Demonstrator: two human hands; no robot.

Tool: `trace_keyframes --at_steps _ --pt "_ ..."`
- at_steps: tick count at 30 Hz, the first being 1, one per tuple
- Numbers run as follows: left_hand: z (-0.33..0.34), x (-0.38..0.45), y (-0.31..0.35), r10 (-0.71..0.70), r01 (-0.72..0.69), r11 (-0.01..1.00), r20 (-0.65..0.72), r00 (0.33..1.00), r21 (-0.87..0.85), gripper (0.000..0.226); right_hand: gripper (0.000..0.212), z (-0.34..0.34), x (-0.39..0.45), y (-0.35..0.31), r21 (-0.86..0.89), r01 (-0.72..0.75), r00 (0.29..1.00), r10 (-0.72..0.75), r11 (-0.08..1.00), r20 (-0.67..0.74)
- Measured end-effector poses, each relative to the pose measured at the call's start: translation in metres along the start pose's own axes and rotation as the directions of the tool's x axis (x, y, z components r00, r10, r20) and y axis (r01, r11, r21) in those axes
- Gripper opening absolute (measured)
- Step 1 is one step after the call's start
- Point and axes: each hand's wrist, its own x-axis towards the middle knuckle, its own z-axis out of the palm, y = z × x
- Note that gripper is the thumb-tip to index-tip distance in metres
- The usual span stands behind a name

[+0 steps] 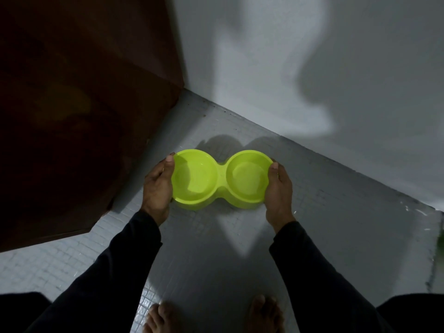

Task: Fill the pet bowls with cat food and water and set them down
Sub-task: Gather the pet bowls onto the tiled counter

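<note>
Bare feet (211, 316) are showing at the bottom edge, nearest the viewer, yet the thing that matters is the lime-green double pet bowl (219, 179), which is sitting low over the grey tiled floor (206, 248), just out from the corner where the white wall (312, 68) is meeting the dark wooden door (72, 104); whether its base is touching the floor cannot be told. Both wells are looking bare of cat food, though faint glints in them may be a little water. The left hand (157, 188) is gripping the bowl's left end, thumb over the rim, and the right hand (278, 191) is gripping the right end likewise, dark sleeves (115, 265) running back from the bowl. Judging from this, the risks are tilting, since one hand dropping faster than the other would be sloshing any water across into the other well or onto the tiles, and wet tiles beside bare feet would be inviting a slip.
</note>
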Motion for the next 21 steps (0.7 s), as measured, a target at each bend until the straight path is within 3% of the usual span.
trace_keyframes --at_steps 4,11,15,21 --pt "0.011 -0.004 0.014 -0.016 0.015 0.999 -0.027 1.000 -0.040 0.083 0.028 -0.006 -0.002 -0.017 0.021 0.011 1.000 -0.011 1.000 -0.019" --pt "0.038 -0.025 0.053 -0.012 0.009 0.999 -0.084 0.996 -0.045 0.032 0.047 -0.025 -0.011 -0.065 -0.026 0.043 0.998 -0.044 0.999 -0.049" --pt "0.053 -0.048 0.094 0.009 -0.011 1.000 -0.102 0.995 -0.020 0.022 0.051 -0.038 -0.024 -0.105 -0.024 0.029 0.998 -0.030 0.999 -0.062" --pt "0.065 -0.093 0.170 -0.010 0.006 0.999 -0.096 0.995 -0.046 0.023 0.023 -0.061 -0.054 -0.185 -0.010 0.057 0.996 -0.057 0.998 -0.071"
